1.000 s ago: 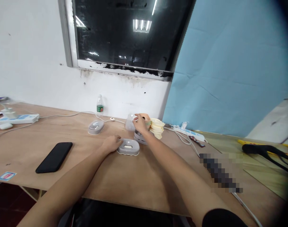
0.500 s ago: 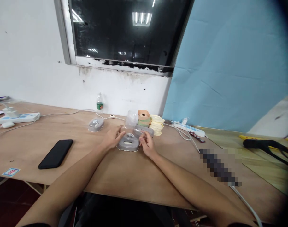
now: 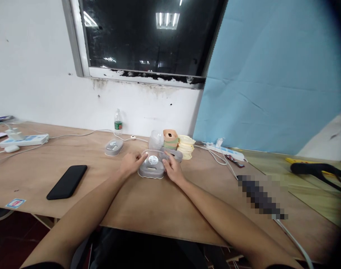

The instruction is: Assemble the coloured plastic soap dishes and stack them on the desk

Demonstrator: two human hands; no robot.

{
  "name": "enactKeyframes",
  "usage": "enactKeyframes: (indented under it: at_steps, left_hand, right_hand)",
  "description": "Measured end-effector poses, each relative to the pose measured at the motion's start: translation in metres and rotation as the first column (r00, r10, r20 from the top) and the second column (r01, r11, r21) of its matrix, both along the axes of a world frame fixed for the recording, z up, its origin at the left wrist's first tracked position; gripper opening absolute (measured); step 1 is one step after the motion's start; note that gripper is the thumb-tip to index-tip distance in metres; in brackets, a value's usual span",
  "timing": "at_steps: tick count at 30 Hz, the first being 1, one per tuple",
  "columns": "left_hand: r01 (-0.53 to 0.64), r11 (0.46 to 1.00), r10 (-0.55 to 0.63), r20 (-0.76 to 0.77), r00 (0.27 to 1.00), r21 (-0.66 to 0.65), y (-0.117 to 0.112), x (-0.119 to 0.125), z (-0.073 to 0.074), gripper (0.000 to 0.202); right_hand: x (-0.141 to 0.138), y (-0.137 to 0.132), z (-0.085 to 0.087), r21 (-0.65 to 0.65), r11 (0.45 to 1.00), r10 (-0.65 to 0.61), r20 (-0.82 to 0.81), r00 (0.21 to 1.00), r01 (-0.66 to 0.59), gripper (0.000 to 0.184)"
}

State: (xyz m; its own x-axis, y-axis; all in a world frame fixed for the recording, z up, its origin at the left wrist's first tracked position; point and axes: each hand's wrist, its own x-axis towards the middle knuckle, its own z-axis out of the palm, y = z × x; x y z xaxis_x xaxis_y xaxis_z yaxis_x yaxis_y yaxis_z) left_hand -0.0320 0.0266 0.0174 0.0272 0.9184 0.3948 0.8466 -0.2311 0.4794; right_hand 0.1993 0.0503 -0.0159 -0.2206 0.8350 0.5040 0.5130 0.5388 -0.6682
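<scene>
A clear plastic cover with a round white label (image 3: 153, 160) is gripped between my two hands. It leans or rests over a grey plastic tray (image 3: 150, 174) on the table; whether the cover is fully seated I cannot tell. My left hand (image 3: 132, 162) has its thumb and fingers on the cover's left edge. On the right edge, the fingers of my right hand (image 3: 173, 168) press against the same cover. A second grey tray (image 3: 176, 154) lies just behind my right hand. To the left sits another grey, clear-covered package (image 3: 114, 147).
Behind stand clear plastic covers (image 3: 156, 139), an orange and green stack (image 3: 170, 139) and a cream stack (image 3: 186, 147). A bottle (image 3: 118, 122) stands by the wall. A black phone (image 3: 67, 182) lies left. Power strips (image 3: 24, 140) and cables lie at both sides.
The clear cover has come forward over the grey tray, its label now nearer the tray's middle. Both hands have shifted slightly with it.
</scene>
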Motion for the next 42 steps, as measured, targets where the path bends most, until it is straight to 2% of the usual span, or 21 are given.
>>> enactKeyframes:
  at_steps: [2, 5, 7, 16, 21, 24, 27, 30, 32, 35, 39, 42]
  left_hand:
    - [-0.029, 0.991, 0.021, -0.056, 0.998, -0.13, 0.004, -0.003, -0.003, 0.071]
    - [-0.071, 0.937, 0.033, -0.113, 0.993, -0.342, 0.01, -0.005, -0.01, 0.076]
    - [-0.082, 0.921, 0.038, -0.121, 0.992, -0.38, 0.013, -0.005, -0.013, 0.077]
    - [-0.02, 0.951, -0.003, -0.074, 0.997, -0.31, 0.012, -0.003, -0.013, 0.075]
    - [-0.038, 0.955, 0.023, -0.057, 0.998, -0.293, 0.016, -0.006, -0.016, 0.069]
    - [-0.072, 0.974, 0.074, 0.002, 0.997, -0.213, 0.023, -0.011, -0.02, 0.059]
    - [-0.137, 0.984, 0.139, 0.01, 0.99, -0.111, 0.031, -0.021, -0.022, 0.045]
    - [-0.264, 0.964, 0.264, -0.007, 0.964, 0.029, 0.034, -0.033, -0.02, 0.038]
    - [-0.289, 0.951, 0.289, 0.016, 0.957, 0.113, 0.035, -0.04, -0.018, 0.044]
    - [-0.225, 0.964, 0.224, 0.027, 0.974, 0.144, 0.035, -0.047, -0.017, 0.048]
    - [-0.108, 0.991, 0.108, 0.001, 0.994, 0.079, 0.036, -0.044, -0.017, 0.032]
    - [-0.055, 0.997, 0.059, -0.058, 0.997, 0.063, 0.035, -0.037, -0.016, 0.031]
  right_hand:
    - [-0.001, 0.004, -0.001, -0.038, 0.999, -0.014, 0.094, 0.995, 0.017, 0.047]
    - [-0.003, 0.007, -0.002, -0.056, 0.998, -0.029, 0.21, 0.977, 0.041, 0.04]
    - [-0.003, 0.007, -0.002, -0.066, 0.997, -0.028, 0.218, 0.976, 0.043, 0.04]
    - [-0.003, 0.011, 0.001, -0.151, 0.987, -0.021, 0.217, 0.976, 0.055, 0.044]
    - [-0.001, 0.01, -0.001, -0.119, 0.993, -0.005, 0.174, 0.985, 0.026, 0.046]
    - [-0.001, 0.008, -0.003, -0.151, 0.988, 0.007, 0.115, 0.993, 0.01, 0.053]
    - [-0.001, 0.004, -0.002, -0.152, 0.986, 0.077, 0.105, 0.991, -0.06, 0.054]
    - [-0.002, 0.0, -0.001, -0.089, 0.991, 0.113, 0.184, 0.976, -0.097, 0.05]
    - [-0.003, -0.001, -0.001, -0.061, 0.991, 0.127, 0.245, 0.961, -0.115, 0.044]
    - [-0.004, -0.002, -0.001, -0.051, 0.989, 0.146, 0.287, 0.947, -0.137, 0.038]
    - [-0.004, -0.001, -0.002, -0.061, 0.989, 0.15, 0.313, 0.938, -0.137, 0.032]
    - [-0.004, -0.001, -0.002, -0.066, 0.988, 0.153, 0.328, 0.932, -0.139, 0.03]
